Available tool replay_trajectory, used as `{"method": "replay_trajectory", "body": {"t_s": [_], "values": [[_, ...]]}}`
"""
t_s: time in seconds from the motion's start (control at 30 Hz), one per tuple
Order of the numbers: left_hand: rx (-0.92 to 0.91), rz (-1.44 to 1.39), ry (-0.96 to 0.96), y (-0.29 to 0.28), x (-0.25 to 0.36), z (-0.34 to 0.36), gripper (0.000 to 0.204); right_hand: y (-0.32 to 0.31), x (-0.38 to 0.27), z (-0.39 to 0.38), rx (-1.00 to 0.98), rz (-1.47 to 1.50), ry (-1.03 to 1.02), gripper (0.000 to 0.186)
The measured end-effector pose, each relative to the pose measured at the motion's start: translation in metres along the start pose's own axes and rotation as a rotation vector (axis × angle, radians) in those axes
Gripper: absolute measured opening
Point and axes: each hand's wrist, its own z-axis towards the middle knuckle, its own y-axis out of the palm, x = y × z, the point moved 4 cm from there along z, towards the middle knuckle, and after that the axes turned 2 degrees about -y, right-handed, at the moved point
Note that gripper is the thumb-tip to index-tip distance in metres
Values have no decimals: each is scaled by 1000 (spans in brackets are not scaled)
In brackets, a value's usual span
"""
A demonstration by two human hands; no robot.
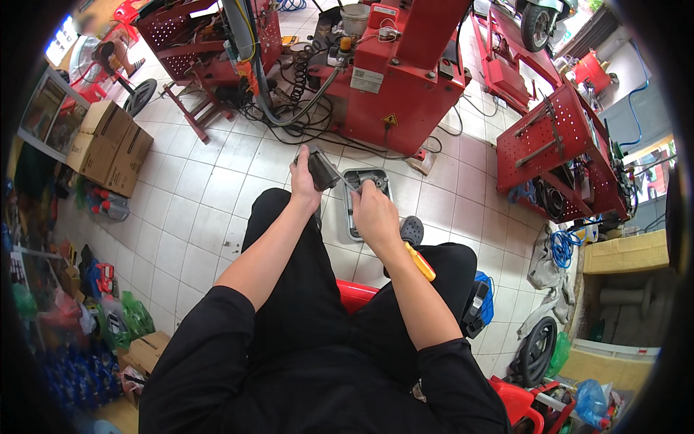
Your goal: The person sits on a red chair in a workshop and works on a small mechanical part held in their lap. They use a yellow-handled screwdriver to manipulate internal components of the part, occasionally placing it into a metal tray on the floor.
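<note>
Gripping one dark block [322,171] (two hands [303,181])

We are looking at a dark, dull metal part [322,171], a screwdriver [419,261] with a shiny yellow plastic handle, smooth glossy white floor tiles [210,217], brown cardboard boxes [108,145], and a red painted metal machine [397,79].
</note>
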Motion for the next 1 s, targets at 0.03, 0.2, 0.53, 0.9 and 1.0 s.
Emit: {"method": "replay_trajectory", "body": {"t_s": [0.03, 0.2, 0.53, 0.9, 1.0], "values": [[4, 6, 6, 0, 0, 0, 40, 0, 0, 0, -17, -13, 10, 22], [16, 18, -1, 0, -1, 0, 40, 1, -1, 0, -35, -61, 23, 21], [-49, 13, 72, 6, 3, -4, 41, 9, -7, -2, -70, 89, 85, 25], [-66, 18, 87, 9, 4, -7, 45, 23, 5, -1, -103, 338, 140, 28], [-44, 34, 81, 6, 3, -4, 46, 11, -10, -1, -126, 78, 166, 28]]}}
